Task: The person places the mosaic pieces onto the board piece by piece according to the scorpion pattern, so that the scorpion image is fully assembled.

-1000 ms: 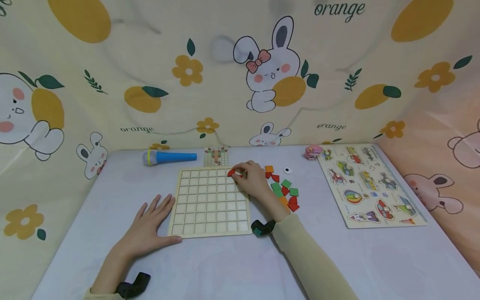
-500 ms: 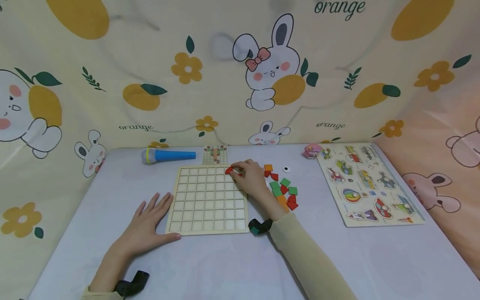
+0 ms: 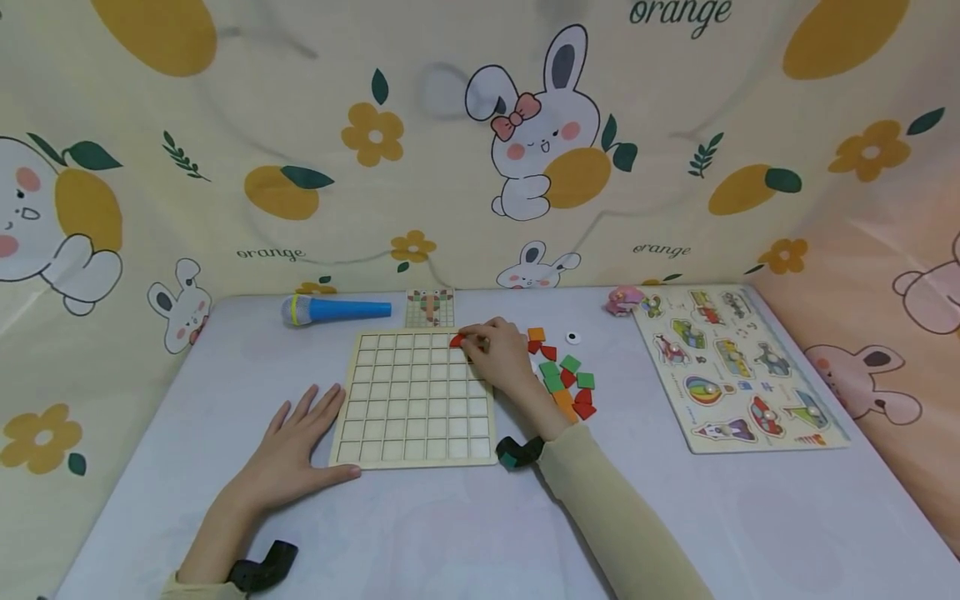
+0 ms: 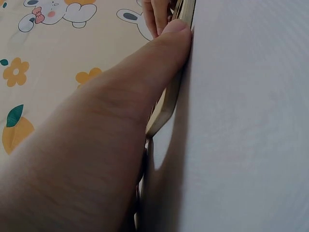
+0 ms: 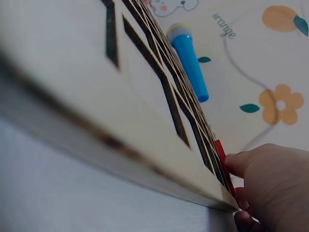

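Observation:
A pale wooden grid board [image 3: 412, 400] lies on the white table in the head view. My left hand [image 3: 300, 450] rests at its left side, fingers spread, thumb on the near left corner. In the left wrist view that thumb [image 4: 166, 46] lies along the board's edge [image 4: 166, 104]. At the far right corner my right hand [image 3: 498, 354] pinches a small red tile [image 3: 456, 341] between thumb and fingers. The right wrist view has the red tile [image 5: 225, 166] against the grid under the thumb, its far side hidden by the fingers.
Right of the board lie loose green tiles [image 3: 552, 383], red tiles [image 3: 584, 411], orange tiles [image 3: 536, 334] and a white round piece [image 3: 573, 337]. A blue toy microphone [image 3: 337, 311] and a pattern card [image 3: 430, 308] lie behind; a picture puzzle board [image 3: 738, 375] and pink object [image 3: 624, 301] are rightward.
The head view has shifted slightly. My right thumb and fingers have moved a little over the red tile at the far right corner; my left hand keeps its place on the board.

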A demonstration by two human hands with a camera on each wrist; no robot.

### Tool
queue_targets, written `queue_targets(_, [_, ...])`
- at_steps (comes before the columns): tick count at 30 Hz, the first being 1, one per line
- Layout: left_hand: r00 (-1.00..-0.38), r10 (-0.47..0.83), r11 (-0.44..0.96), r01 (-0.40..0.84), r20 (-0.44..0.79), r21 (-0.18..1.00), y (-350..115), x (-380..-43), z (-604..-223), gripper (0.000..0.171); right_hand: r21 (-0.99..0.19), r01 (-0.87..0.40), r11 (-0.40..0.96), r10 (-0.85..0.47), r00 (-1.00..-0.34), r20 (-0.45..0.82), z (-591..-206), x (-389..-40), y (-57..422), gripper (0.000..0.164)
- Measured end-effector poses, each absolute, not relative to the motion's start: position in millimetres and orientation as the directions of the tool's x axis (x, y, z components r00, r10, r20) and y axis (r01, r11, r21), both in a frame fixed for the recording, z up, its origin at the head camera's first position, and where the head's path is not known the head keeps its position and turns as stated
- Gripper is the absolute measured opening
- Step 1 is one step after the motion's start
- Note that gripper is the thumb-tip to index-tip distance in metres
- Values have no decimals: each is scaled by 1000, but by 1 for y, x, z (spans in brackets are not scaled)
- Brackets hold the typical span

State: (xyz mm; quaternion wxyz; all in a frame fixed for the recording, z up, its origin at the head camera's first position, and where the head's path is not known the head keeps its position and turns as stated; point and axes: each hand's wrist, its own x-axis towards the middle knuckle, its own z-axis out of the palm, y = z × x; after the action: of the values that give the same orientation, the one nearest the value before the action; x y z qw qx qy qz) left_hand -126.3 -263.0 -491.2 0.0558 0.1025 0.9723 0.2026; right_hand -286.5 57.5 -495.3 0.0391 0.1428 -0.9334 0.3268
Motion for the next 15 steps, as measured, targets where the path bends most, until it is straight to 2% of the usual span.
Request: queue_targets(15, [-973, 228, 898, 191, -46, 395, -262, -127, -492, 121, -592, -296, 750, -230, -955, 185, -494, -286, 56, 26])
